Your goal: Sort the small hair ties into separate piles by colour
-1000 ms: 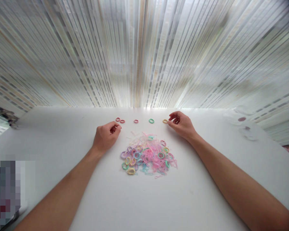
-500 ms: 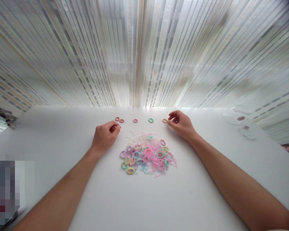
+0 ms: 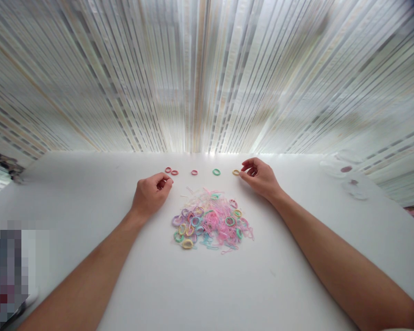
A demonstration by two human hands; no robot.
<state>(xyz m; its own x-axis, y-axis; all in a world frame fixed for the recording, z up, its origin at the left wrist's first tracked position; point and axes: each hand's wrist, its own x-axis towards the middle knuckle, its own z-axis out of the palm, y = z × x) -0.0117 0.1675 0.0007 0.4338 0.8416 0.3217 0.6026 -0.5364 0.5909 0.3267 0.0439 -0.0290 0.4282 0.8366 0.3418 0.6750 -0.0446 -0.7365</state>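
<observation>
My left hand (image 3: 152, 193) rests on the table with its fingers curled in, and nothing shows between them. Just beyond its fingers lie two red hair ties (image 3: 174, 173) side by side. To their right, in a spaced row, come a pinkish-red hair tie (image 3: 194, 173), a green hair tie (image 3: 216, 172) and a yellow hair tie (image 3: 235, 172). My right hand (image 3: 259, 178) has its thumb tip at the yellow tie's right edge, thumb and forefinger apart. Between my forearms sits a loose pile of pastel hair ties and thin elastic bands (image 3: 212, 220).
The white table (image 3: 193, 289) reaches back to a striped, translucent curtain (image 3: 200, 92). Clear round plastic pieces (image 3: 355, 188) lie at the far right. A pixelated dark patch covers the lower left corner, and a dark patterned object (image 3: 7, 165) stands at the left edge.
</observation>
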